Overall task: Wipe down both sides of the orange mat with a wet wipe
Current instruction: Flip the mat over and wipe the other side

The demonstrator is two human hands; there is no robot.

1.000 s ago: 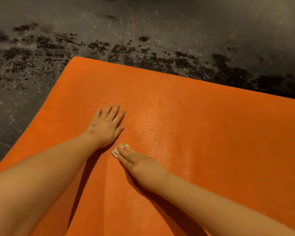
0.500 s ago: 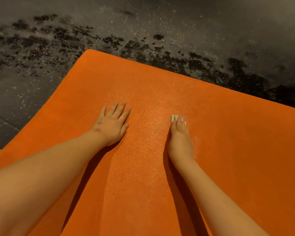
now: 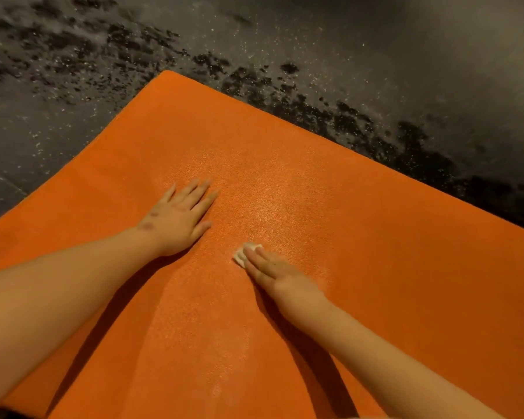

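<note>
Our left hand (image 3: 179, 217) lies flat with fingers straight, pinning the orange mat (image 3: 375, 267), while our right hand (image 3: 273, 272) presses the wet wipe (image 3: 245, 254) under straight fingers; overlapping strokes probably work best.

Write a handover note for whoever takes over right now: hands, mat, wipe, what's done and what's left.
Left hand: open, flat on the orange mat, bracing it.
Right hand: open, straight fingers pressing the wet wipe onto the mat near its middle.
Mat: lies flat on the dark speckled floor, one face up.
Done: wiping of the upward face is under way; a faint sheen shows around the middle.
Left: the rest of this face out to the edges; whether the other face was wiped cannot be told.
</note>
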